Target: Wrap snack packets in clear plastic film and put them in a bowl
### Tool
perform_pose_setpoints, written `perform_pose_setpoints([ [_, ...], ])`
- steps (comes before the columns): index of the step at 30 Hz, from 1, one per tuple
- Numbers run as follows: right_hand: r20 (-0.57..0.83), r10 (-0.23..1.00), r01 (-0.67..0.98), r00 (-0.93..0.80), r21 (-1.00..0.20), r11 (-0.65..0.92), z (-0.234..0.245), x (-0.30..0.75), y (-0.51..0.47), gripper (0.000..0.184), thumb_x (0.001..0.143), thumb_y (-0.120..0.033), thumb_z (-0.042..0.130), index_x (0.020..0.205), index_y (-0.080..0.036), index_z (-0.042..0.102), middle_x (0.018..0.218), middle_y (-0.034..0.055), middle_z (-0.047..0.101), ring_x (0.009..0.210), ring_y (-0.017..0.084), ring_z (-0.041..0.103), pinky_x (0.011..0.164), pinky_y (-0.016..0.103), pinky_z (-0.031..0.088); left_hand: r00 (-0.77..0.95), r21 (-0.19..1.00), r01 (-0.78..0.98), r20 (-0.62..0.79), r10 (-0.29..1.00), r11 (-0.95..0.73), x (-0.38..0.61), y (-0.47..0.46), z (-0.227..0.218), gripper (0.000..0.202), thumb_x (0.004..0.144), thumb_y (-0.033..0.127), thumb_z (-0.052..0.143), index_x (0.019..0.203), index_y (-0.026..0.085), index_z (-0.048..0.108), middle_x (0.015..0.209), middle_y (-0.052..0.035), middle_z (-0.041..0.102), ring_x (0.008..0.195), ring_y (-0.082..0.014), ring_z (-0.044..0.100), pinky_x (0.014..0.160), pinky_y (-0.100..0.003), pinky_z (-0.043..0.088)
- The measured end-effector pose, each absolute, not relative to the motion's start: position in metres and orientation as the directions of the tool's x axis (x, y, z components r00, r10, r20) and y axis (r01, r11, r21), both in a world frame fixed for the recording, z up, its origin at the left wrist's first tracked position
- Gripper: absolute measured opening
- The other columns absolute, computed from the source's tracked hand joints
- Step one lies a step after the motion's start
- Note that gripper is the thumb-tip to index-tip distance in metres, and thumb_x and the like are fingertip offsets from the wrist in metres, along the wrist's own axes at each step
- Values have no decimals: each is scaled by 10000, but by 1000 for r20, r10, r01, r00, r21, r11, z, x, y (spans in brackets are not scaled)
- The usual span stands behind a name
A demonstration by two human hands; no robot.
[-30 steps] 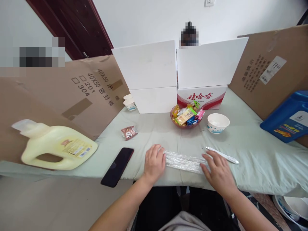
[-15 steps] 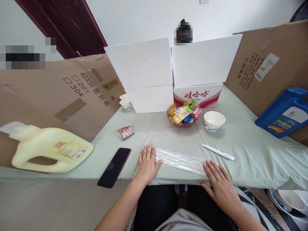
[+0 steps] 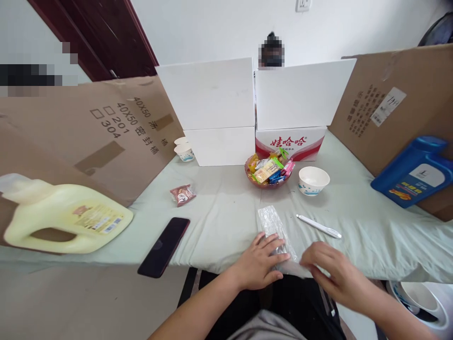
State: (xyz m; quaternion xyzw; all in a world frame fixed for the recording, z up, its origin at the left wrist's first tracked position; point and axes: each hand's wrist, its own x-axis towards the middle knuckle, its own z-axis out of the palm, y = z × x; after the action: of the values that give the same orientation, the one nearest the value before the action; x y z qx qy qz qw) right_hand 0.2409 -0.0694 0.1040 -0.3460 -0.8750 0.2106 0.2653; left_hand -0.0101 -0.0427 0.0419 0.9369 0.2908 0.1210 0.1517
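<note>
Plainly the clear crinkly packet point(image 3: 271, 222) is a light, soft thing: thin glossy film, wrinkled along its whole length, that would likely rustle, buckle and slide on the pale green tablecloth point(image 3: 219, 212) if pushed from one end only. It looks long and narrow, see-through with silvery glints, and what it wraps cannot be made out. It lies slantwise near the front edge of the table, its far end pointing toward the dish of wrapped sweets point(image 3: 264, 185) and its near end at the cloth's hem between the person's hands. The left hand point(image 3: 260, 269) rests on the near part with fingers loosely spread and laid flat over the film, holding it down rather than gripping. The right hand point(image 3: 334, 274) is blurred, fingers curled toward the near tip; whether it pinches the film cannot be told. A hold at both ends, or flat pressure in the middle, would seem surest, since the film is slippery. A white pen point(image 3: 318, 226) lies just to the right, a dark phone point(image 3: 163, 245) well to the left.
</note>
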Motion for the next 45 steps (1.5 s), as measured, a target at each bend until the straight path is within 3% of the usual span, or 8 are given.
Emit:
perform_pose_setpoints([
  [6, 102, 863, 668, -494, -591, 452, 98, 190, 43, 250, 866, -181, 474, 1062, -209, 626, 959, 40, 705, 843, 162, 648, 743, 267, 476, 714, 522, 511, 184, 676, -683, -14, -41, 34, 500, 876, 335, 566, 1346, 196, 464, 1321, -120, 562, 1297, -252, 459, 1156, -480, 259],
  [13, 118, 908, 783, -402, -470, 407, 45, 149, 84, 208, 835, -221, 566, 1029, -205, 638, 822, 4, 691, 772, 154, 623, 683, 243, 411, 598, 629, 547, 169, 784, -553, -16, -38, 31, 585, 851, 285, 584, 1397, 192, 394, 1365, -138, 534, 1291, -290, 468, 1088, -499, 372],
  [17, 195, 905, 809, -379, -405, 426, 31, 148, 74, 183, 893, -263, 526, 1039, -209, 622, 983, 29, 678, 904, 153, 605, 779, 250, 394, 541, 707, 460, 257, 801, -537, -13, -41, 31, 404, 845, 253, 585, 1239, 191, 522, 1251, -121, 599, 1191, -266, 538, 1048, -455, 416],
  [20, 215, 900, 826, -379, -359, 434, 30, 147, 73, 176, 909, -280, 520, 1039, -217, 620, 997, 26, 665, 912, 155, 596, 779, 250, 388, 272, 773, 432, 378, 885, -464, -13, -40, 33, 176, 911, 270, 484, 1047, 183, 555, 1037, -102, 626, 979, -215, 599, 862, -373, 514],
  [23, 235, 903, 854, -361, -305, 421, 31, 143, 73, 205, 924, -311, 506, 1063, -206, 614, 1022, 55, 633, 932, 178, 574, 782, 272, 381, 156, 726, 470, 492, 856, -503, -12, -30, 42, 159, 934, 270, 434, 992, 179, 550, 948, -90, 607, 902, -203, 577, 806, -361, 504],
  [31, 299, 938, 936, -172, -246, 250, 28, 154, 81, 209, 939, -325, 471, 912, -192, 630, 958, 89, 604, 972, 243, 496, 817, 350, 323, 617, 454, 489, 424, 663, -745, -6, 21, 49, 126, 872, 261, 546, 839, 211, 656, 926, -52, 670, 1039, -234, 552, 937, -409, 427],
  [39, 290, 952, 944, -93, -278, 177, 24, 166, 90, 192, 898, -365, 539, 902, -217, 662, 929, 69, 624, 965, 236, 497, 798, 332, 322, 471, 476, 523, 530, 705, -707, -14, 20, 39, 145, 840, 251, 549, 948, 179, 614, 1005, -96, 601, 982, -235, 540, 889, -410, 455],
  [45, 279, 956, 947, -90, -274, 169, 25, 164, 89, 180, 899, -350, 539, 911, -216, 659, 943, 69, 621, 964, 236, 495, 802, 335, 324, 370, 412, 714, 465, 804, -566, -10, 16, 37, 325, 901, 400, 498, 1080, 149, 600, 825, -85, 625, 833, -252, 549, 796, -434, 446],
])
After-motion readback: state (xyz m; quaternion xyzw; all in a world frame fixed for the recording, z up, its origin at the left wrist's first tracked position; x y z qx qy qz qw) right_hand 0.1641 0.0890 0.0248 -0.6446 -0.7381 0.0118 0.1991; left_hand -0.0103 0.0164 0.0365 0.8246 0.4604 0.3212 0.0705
